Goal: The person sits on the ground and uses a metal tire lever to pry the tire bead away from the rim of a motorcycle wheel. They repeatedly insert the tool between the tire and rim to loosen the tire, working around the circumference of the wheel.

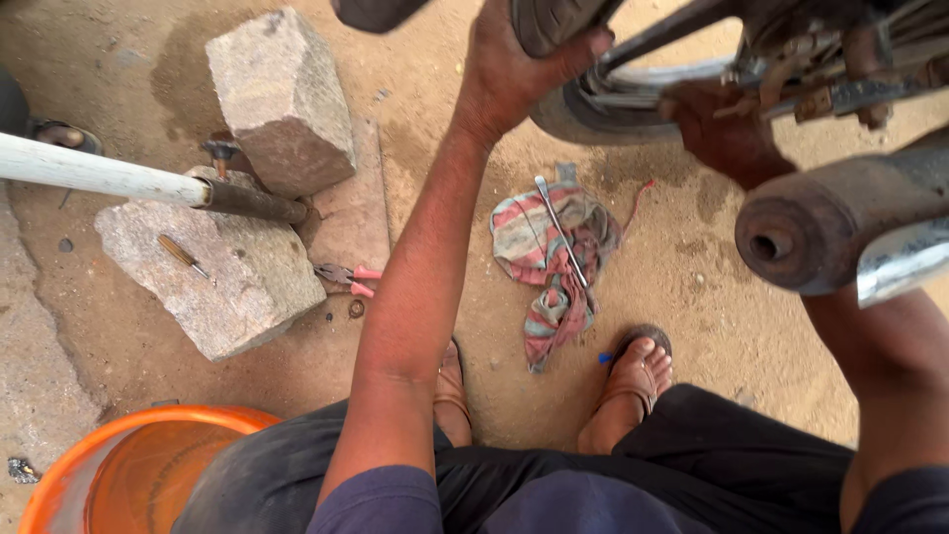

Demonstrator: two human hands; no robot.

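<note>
A: Sandy dirt ground (692, 297), person crouched by a raised wheel. Left hand (509, 69) clamped over the tyre (568, 109), thumb across the tread. Right hand (727, 138) is in at the hub hardware (820, 89), blurred; can't tell if it's gripping anything.

B: Risks?

A: Wheel could turn and pinch the right fingers in the metalwork. Exhaust (840, 227) hangs right over that forearm.

B: Clutter?

A: Rag (549, 257) with a long rod (561, 232) on it just ahead of the sandalled feet. Pliers (348, 279) beside the stones (257, 198), pipe (148, 183) resting across them. Orange tub (129, 465) by the left knee.
</note>
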